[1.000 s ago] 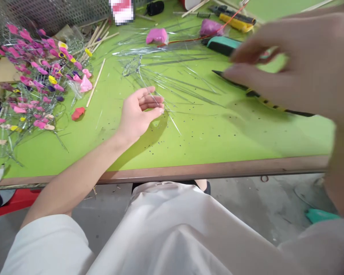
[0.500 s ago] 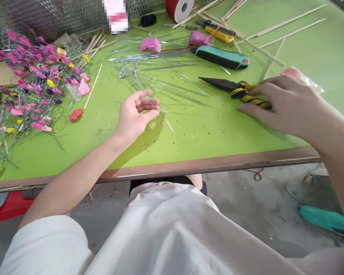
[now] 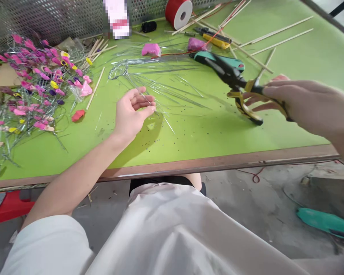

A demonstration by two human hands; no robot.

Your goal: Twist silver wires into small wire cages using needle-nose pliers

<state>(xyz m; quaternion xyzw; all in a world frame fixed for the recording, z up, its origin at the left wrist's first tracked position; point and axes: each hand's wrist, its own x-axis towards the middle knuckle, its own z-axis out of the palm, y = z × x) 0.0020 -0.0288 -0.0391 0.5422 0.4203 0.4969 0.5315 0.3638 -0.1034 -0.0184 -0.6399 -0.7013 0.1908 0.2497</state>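
Observation:
My left hand (image 3: 134,110) pinches a thin silvery wire (image 3: 140,93) between thumb and fingers, just above the green tabletop. The wire runs up to a twisted wire loop (image 3: 119,70). In my right hand (image 3: 298,101) is a pair of pliers (image 3: 232,76) with yellow and black handles, held off the table. Its jaws point to the upper left and its handles are spread apart. Loose straight wires (image 3: 177,93) lie fanned out beyond my left hand.
Many wire stems with pink, purple and yellow clay pieces (image 3: 37,76) are heaped on the left. Pink clay lumps (image 3: 151,49), a green-black tool handle (image 3: 218,59), a yellow cutter (image 3: 216,39), wooden sticks (image 3: 278,30) and a red-rimmed spool (image 3: 179,14) lie toward the back.
My right hand has lifted the pliers off the table, and their handles have spread. My left hand has shifted slightly left, still pinching the wire, and the twisted loop has moved a little left.

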